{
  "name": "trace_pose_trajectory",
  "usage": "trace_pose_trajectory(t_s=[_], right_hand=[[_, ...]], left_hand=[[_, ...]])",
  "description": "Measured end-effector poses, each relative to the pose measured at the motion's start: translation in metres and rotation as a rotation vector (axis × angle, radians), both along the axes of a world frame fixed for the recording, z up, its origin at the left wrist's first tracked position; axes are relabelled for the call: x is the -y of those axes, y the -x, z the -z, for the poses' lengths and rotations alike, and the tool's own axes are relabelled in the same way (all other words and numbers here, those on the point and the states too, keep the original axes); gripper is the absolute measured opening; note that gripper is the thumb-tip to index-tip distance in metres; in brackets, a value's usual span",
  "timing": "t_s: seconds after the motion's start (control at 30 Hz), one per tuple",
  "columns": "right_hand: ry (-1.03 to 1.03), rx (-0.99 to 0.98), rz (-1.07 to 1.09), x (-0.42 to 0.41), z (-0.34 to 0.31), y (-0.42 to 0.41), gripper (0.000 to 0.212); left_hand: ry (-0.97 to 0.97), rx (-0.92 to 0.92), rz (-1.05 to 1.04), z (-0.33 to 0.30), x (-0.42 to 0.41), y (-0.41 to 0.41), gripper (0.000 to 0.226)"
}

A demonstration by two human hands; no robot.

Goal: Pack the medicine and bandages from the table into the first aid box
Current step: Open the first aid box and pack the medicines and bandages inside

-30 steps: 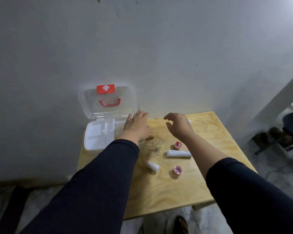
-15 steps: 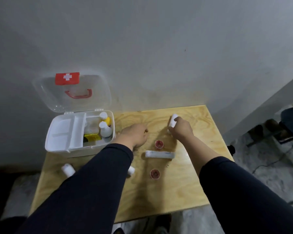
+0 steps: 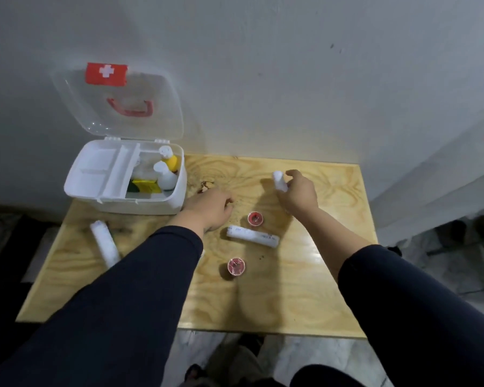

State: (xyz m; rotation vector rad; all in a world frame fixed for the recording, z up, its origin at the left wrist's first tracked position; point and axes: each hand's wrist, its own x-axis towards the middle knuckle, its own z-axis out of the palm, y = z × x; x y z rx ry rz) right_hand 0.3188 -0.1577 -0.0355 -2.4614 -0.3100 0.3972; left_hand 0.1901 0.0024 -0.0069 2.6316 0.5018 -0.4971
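The white first aid box (image 3: 140,204) stands open at the table's back left, its clear lid (image 3: 118,104) leaning on the wall. Inside are two white bottles (image 3: 166,174), one with a yellow body, and a yellow packet (image 3: 146,186). My right hand (image 3: 298,192) grips a small white bandage roll (image 3: 279,181) just above the table's back centre. My left hand (image 3: 210,208) rests on the table beside the box, fingers curled, nothing seen in it. A long white roll (image 3: 252,236), two small red-capped pots (image 3: 255,218) (image 3: 236,265) and another white roll (image 3: 104,243) lie on the table.
The wooden table (image 3: 319,297) stands against a grey wall. Dark stains mark its surface near my left hand. Shoes and clutter sit on the floor to the right; a foot shows below the front edge.
My right hand has closed on the small white roll and lifted it slightly. The view has swung right and down, so the box now sits further left. My left hand has drawn back from the box.
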Motion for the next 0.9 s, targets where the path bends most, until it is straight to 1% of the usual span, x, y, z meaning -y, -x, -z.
trace_pose_trajectory(t_s=[0.07,0.13,0.17,0.3,0.4,0.5,0.57,0.67,0.77,0.83,0.9], right_hand=[[-0.017,0.077,-0.165,0.0,-0.01,0.017,0.042],[0.02,0.131,-0.359,-0.001,-0.018,0.039,0.034],[0.05,0.15,-0.435,-0.001,-0.02,0.049,0.034],[0.191,0.188,-0.575,0.002,-0.018,0.086,0.039],[0.271,0.249,-0.559,0.005,-0.012,0.1,0.038],[0.351,0.32,-0.539,0.003,-0.009,0.109,0.028],[0.374,0.339,-0.535,0.001,-0.009,0.116,0.027],[0.386,0.374,-0.529,0.0,-0.006,0.124,0.033],[0.388,0.383,-0.505,-0.001,-0.004,0.128,0.031],[0.385,0.36,-0.465,-0.004,-0.005,0.127,0.029],[0.311,0.308,-0.378,-0.007,-0.011,0.125,0.027]], left_hand=[[-0.006,0.007,-0.012,-0.004,0.004,0.011,0.034],[-0.014,0.023,-0.011,-0.008,0.008,0.023,0.035],[-0.018,0.032,-0.013,-0.009,0.01,0.028,0.036],[-0.042,0.07,-0.032,-0.015,0.015,0.051,0.035],[-0.054,0.091,-0.058,-0.015,0.019,0.07,0.034],[-0.067,0.081,-0.077,-0.013,0.023,0.089,0.035],[-0.057,0.066,-0.109,-0.013,0.023,0.103,0.036],[-0.033,0.071,-0.155,-0.014,0.02,0.119,0.038],[-0.04,0.081,-0.171,-0.015,0.015,0.128,0.039],[-0.05,0.085,-0.19,-0.017,0.011,0.132,0.039],[-0.067,0.094,-0.203,-0.02,0.005,0.134,0.038]])
